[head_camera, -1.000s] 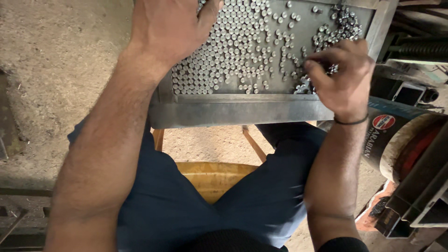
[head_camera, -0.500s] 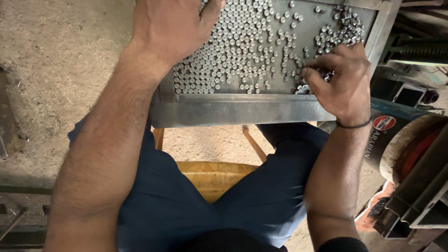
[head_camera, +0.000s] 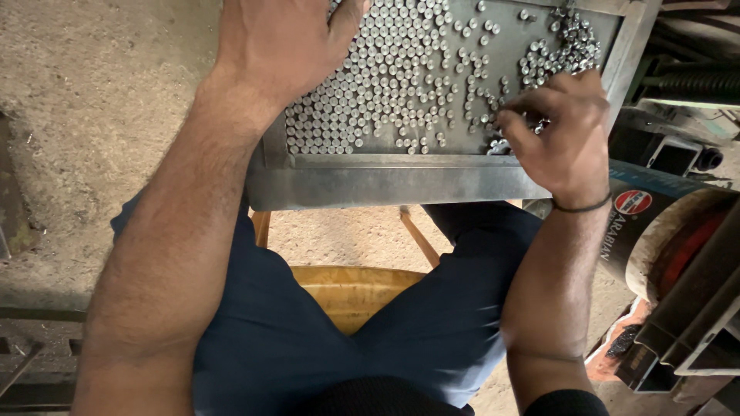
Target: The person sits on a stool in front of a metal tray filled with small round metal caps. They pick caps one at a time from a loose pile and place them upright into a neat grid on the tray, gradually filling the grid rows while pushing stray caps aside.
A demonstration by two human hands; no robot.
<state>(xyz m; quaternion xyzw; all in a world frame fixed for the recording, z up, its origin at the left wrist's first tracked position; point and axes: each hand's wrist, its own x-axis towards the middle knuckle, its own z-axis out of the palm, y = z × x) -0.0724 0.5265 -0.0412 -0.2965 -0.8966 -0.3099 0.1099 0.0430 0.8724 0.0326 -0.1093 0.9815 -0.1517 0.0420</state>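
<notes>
Step judged: standing small silver metal cylinders (head_camera: 385, 92) upright in rows inside shallow grey metal tray (head_camera: 401, 181). Left hand (head_camera: 281, 42) lay flat, fingers spread, over packed block at tray's left. Right hand (head_camera: 559, 127) pinched loose pieces at tray's right. Next move calls for fine fingertip placing beside the rows. Round dark can with red-and-white oval label (head_camera: 634, 202) stood right of tray.

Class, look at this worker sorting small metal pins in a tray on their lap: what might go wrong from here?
1. The metal tray seems to rest on the knees, so it might tip and spill the packed upright pins.
2. The right hand, picking among the loose pins, could knock over nearby standing ones.
3. The left hand lies on the packed rows; shifting it may topple them.
</notes>
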